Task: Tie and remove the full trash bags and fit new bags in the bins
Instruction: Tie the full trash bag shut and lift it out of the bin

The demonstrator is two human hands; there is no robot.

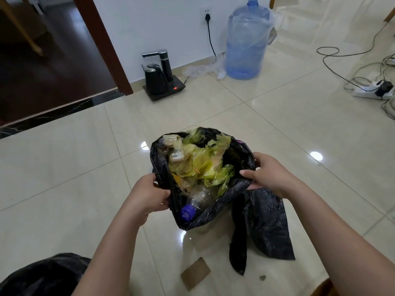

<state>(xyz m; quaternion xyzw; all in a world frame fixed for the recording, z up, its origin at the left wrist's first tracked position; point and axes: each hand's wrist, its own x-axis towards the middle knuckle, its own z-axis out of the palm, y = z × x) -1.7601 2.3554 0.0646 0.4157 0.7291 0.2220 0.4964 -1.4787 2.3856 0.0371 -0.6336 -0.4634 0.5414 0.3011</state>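
Both hands grip the rim of one black trash bag [215, 212], mouth held open between them. Left hand [147, 195]: fingers curled round the near-left edge of the rim, thumb on the outside. Right hand [267, 174]: fingers and thumb pinching the right edge, slightly higher and farther than the left.

Hidden or unclear: the bin itself cannot be made out; only a pale shape shows under the bag's lower edge, and whether it is a bin cannot be told. The bag's bottom is covered by its own folds. A loose black flap [265, 227] hangs below the right hand down to the floor; whether it belongs to the same bag or a second one cannot be told. Another black bag [42, 276] is cut off at the lower left corner, partly behind the left forearm.

Contents visible in the mouth: yellow-green plastic wrap [203, 163], a clear bottle with a purple cap [188, 212] lying toward the left hand, some wrapped scraps at the far-left rim.

Surroundings: glossy tile floor [74, 157], with open tile left, right and beyond the bag. A brown cardboard piece [195, 273] lies on the floor near the flap's tip. Well apart by the wall: black kettle set [159, 79] and a blue water jug [245, 41]. Far right: power strip [373, 90] with trailing cables.
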